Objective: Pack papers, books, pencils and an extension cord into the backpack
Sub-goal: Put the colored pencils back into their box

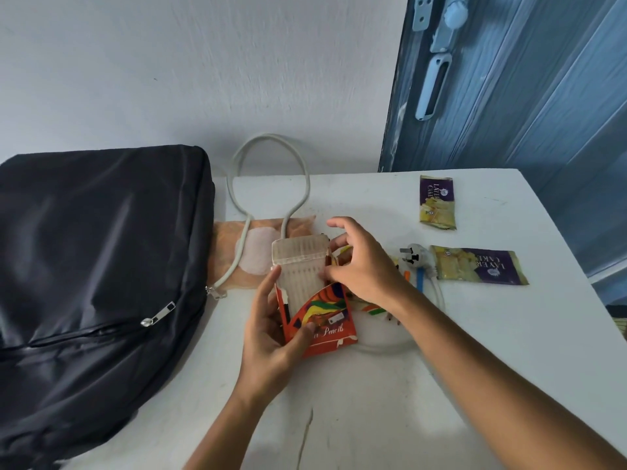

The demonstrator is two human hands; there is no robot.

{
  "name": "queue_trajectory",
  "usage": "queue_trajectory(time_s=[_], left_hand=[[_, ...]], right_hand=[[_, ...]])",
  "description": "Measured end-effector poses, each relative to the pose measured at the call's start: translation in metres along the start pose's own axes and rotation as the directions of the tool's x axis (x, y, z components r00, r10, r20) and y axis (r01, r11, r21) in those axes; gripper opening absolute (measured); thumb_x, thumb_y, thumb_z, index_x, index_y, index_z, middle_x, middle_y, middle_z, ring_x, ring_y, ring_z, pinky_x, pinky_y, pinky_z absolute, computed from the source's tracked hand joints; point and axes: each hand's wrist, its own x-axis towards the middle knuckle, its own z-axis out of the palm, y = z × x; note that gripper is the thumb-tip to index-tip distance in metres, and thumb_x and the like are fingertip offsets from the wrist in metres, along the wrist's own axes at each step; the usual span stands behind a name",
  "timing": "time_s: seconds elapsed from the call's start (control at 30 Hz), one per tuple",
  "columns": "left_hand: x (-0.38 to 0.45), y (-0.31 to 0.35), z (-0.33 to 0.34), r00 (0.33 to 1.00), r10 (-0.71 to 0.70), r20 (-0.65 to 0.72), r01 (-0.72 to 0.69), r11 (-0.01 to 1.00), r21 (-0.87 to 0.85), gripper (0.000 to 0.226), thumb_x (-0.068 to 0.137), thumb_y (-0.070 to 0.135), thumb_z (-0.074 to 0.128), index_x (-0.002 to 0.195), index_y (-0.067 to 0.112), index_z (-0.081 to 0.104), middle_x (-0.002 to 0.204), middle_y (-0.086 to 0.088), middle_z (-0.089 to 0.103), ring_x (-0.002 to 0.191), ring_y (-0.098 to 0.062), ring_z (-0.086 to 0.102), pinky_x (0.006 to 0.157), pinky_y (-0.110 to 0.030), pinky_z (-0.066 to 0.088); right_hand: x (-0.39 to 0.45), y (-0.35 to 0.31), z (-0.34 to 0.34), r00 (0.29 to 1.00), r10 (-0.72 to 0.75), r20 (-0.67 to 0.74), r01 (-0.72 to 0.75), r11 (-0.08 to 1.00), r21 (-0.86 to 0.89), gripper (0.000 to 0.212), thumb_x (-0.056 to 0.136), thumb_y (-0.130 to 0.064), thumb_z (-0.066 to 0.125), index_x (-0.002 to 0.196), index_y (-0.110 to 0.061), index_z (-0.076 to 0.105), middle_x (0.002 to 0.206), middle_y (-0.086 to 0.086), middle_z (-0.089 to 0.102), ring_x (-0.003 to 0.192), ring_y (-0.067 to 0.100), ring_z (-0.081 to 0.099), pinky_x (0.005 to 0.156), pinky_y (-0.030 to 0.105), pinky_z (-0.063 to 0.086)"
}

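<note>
Pencil box, counter centre: gripped by left hand. Right hand, fingers curled, feeds pencils into its clear tray. Advice: seat tips straight, then close flap. Backpack at 9 o'clock, zipped. Extension cord at 12.

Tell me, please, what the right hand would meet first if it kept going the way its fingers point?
Probably the clear plastic pencil tray sticking out of the orange colour pencil box; the right hand points left, fingertips already at its edge.
</note>
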Motion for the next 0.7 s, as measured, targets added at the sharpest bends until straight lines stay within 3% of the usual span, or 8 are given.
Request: queue_trajectory(time_s=[0.1,0.2,0.3,0.4,0.47,0.57,0.63,0.7], left_hand=[[0.000,-0.001,-0.002,1.000,-0.002,0.007,0.002,1.000,0.004,0.081,0.081,-0.016,0.061,0.140,0.032,0.034,0.123,0.008,0.064,0.111,-0.027,0.064,0.080,-0.037,0.058],[0.000,-0.001,-0.002,1.000,0.003,0.009,-0.003,1.000,0.003,0.080,0.081,-0.017,0.060,0.140,0.031,0.034,0.121,0.006,0.065,0.110,-0.029,0.064,0.079,-0.037,0.058],[0.000,-0.001,-0.001,1.000,0.004,0.011,-0.004,1.000,-0.015,0.080,0.081,-0.018,0.059,0.141,0.029,0.033,0.121,0.005,0.065,0.110,-0.029,0.064,0.080,-0.037,0.058],[0.000,-0.002,-0.001,1.000,0.002,0.006,-0.002,0.999,-0.032,0.081,0.081,-0.019,0.058,0.141,0.029,0.033,0.122,0.003,0.065,0.110,-0.030,0.064,0.080,-0.037,0.058],[0.000,-0.002,-0.002,1.000,0.005,0.001,-0.005,0.999,-0.034,0.080,0.081,-0.018,0.058,0.141,0.030,0.033,0.121,0.004,0.065,0.110,-0.029,0.064,0.080,-0.036,0.058],[0.000,-0.004,-0.002,0.999,0.017,-0.030,-0.019,0.999,-0.051,0.079,0.082,-0.018,0.057,0.140,0.031,0.033,0.120,0.004,0.066,0.110,-0.028,0.064,0.079,-0.034,0.058],[-0.001,-0.006,-0.002,0.996,0.047,-0.075,-0.053,0.996,-0.078,0.079,0.084,-0.018,0.057,0.140,0.031,0.033,0.120,-0.001,0.065,0.109,-0.030,0.064,0.079,-0.034,0.057],[0.000,-0.008,-0.003,0.986,0.087,-0.143,-0.101,0.990,-0.096,0.077,0.082,-0.009,0.060,0.139,0.036,0.034,0.119,-0.001,0.065,0.109,-0.029,0.064,0.081,-0.037,0.057]], right_hand=[[0.000,-0.003,-0.007,0.994,0.057,0.096,-0.058,0.998,0.005,0.089,0.073,-0.012,0.081,0.145,-0.029,0.030,0.106,-0.008,0.055,0.084,0.017,0.061,0.069,0.024,0.052],[0.002,-0.005,-0.010,0.994,0.091,0.059,-0.093,0.995,0.037,0.082,0.078,-0.025,0.079,0.144,-0.028,0.031,0.100,-0.009,0.057,0.086,0.010,0.060,0.078,0.025,0.049],[0.001,-0.004,-0.009,0.983,0.146,0.114,-0.153,0.986,0.060,0.081,0.078,-0.019,0.078,0.144,-0.029,0.031,0.105,0.001,0.063,0.089,0.019,0.065,0.080,0.030,0.053],[-0.001,-0.006,-0.009,0.977,0.154,0.147,-0.161,0.986,0.044,0.079,0.077,-0.025,0.079,0.142,-0.031,0.033,0.107,-0.002,0.060,0.095,0.015,0.062,0.085,0.030,0.051],[0.000,-0.006,-0.011,0.990,0.127,0.066,-0.133,0.987,0.090,0.062,0.084,-0.026,0.072,0.137,-0.027,0.040,0.099,-0.005,0.064,0.092,0.010,0.063,0.085,0.030,0.049],[0.004,-0.002,-0.024,0.993,0.071,-0.093,-0.061,0.993,0.104,0.023,0.091,-0.013,0.062,0.113,-0.018,0.057,0.086,-0.003,0.069,0.069,0.007,0.068,0.063,0.019,0.049],[0.004,0.002,-0.032,0.993,0.019,-0.113,-0.015,0.999,0.042,0.012,0.090,-0.005,0.061,0.100,-0.012,0.063,0.081,0.001,0.068,0.059,0.009,0.066,0.055,0.015,0.047],[0.001,0.007,-0.034,0.997,-0.028,-0.077,0.024,0.998,-0.055,0.009,0.087,-0.001,0.063,0.091,-0.009,0.066,0.079,0.000,0.067,0.057,0.008,0.064,0.056,0.016,0.048]])
